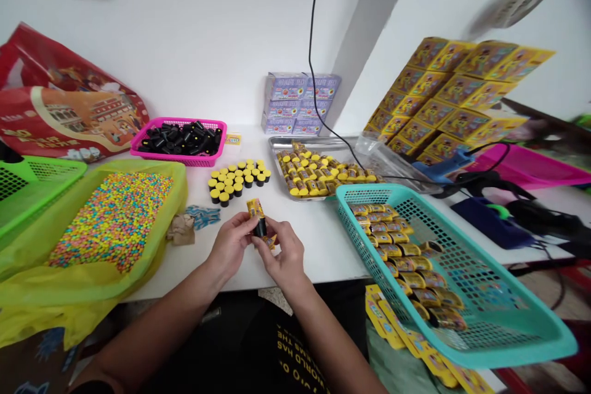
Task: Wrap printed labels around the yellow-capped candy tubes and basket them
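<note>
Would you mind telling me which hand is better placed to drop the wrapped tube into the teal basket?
Right, probably: the right hand is nearer the teal basket, which lies on that side. The left hand would have to cross over. Both hands hold the tube now.

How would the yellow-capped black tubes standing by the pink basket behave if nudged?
Likely light: the left hand and right hand pinch a similar tube with fingertips alone. The standing tubes look short and round, so a nudge may tip them; tipped ones would probably roll.
</note>
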Tool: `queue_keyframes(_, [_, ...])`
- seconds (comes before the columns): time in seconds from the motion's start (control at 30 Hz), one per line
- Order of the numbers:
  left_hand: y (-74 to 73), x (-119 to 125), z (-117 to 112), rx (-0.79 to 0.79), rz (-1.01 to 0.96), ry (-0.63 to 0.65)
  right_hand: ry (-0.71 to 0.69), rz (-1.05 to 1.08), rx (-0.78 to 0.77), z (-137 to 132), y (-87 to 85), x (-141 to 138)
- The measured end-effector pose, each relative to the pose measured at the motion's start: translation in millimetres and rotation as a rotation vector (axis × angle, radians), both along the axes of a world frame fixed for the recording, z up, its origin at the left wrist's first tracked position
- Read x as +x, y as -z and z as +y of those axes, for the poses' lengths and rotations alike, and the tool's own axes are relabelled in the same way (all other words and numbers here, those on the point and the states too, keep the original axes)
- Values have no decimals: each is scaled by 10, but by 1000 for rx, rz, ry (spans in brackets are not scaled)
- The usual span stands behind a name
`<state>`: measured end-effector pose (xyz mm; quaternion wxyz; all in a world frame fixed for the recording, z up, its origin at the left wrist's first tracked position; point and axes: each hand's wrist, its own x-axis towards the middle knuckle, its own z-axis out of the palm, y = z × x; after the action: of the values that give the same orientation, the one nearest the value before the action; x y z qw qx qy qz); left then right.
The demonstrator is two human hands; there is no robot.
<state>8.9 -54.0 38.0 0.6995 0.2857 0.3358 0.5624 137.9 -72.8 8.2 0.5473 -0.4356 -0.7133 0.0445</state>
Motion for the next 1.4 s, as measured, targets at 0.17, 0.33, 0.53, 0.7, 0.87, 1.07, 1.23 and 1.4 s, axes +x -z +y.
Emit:
queue_keyframes(0.17, [53, -63, 126, -11, -8, 102, -60, 21, -36, 53, 1, 25])
queue_keyframes(0.33, [106, -64, 248, -24, -63, 192, -25, 47, -78, 156, 69, -2])
queue_keyframes(0.53, [83, -70, 460, 48, -7, 186, 2, 160, -134, 411, 67, -23])
queue_keyframes(0.7, [66, -172, 732, 109, -30, 74, -67, 366, -218, 834, 1, -190])
queue_keyframes(0.87, [101, -325, 904, 89, -126, 38, -246, 719, -368, 1248, -47, -365])
queue_keyframes(1.07, [213, -358, 924, 69, -102, 51, -351, 744, -490, 1367, 63, -301])
queue_keyframes(1.23, [274, -315, 914, 78, -21, 39, -436, 736, -509, 1313, 71, -213])
queue_keyframes(1.4, [295, -282, 890, 124, 101, -5, -549, 707, -660, 1262, 3, -188])
